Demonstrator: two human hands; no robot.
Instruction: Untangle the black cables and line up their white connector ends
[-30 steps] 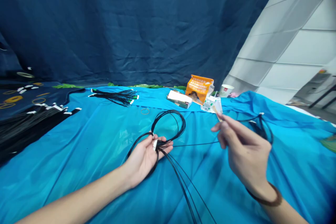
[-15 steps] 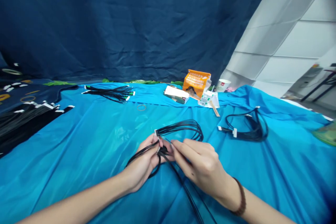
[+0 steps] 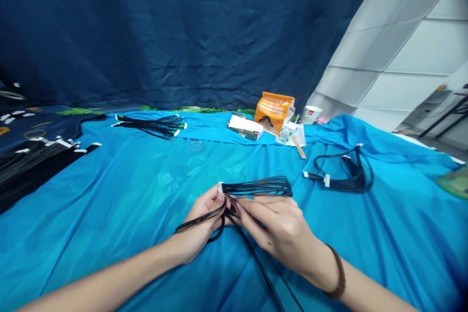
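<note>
Near the middle of the blue cloth, my left hand (image 3: 203, 219) is closed around a bundle of black wires (image 3: 261, 186) with a white connector (image 3: 221, 187) at its end, held between thumb and fingers. Some wires loop back over the wrist; others hang down toward the front edge. My right hand (image 3: 276, 222), wearing a brown bracelet, pinches a thin black wire close to the left fingertips. Its exact grip point is partly hidden by the fingers.
A coiled wire harness (image 3: 343, 178) lies to the right. Further wire bundles (image 3: 149, 126) and a dark pile of wires (image 3: 36, 165) lie left. At the back stand an orange bag (image 3: 274, 111), a small box (image 3: 244, 127) and a paper cup (image 3: 310, 114).
The wire loop at the connector has flattened and stretched further right, and the connector has turned slightly. Both hands stay close together, with the right still pinching a wire.
</note>
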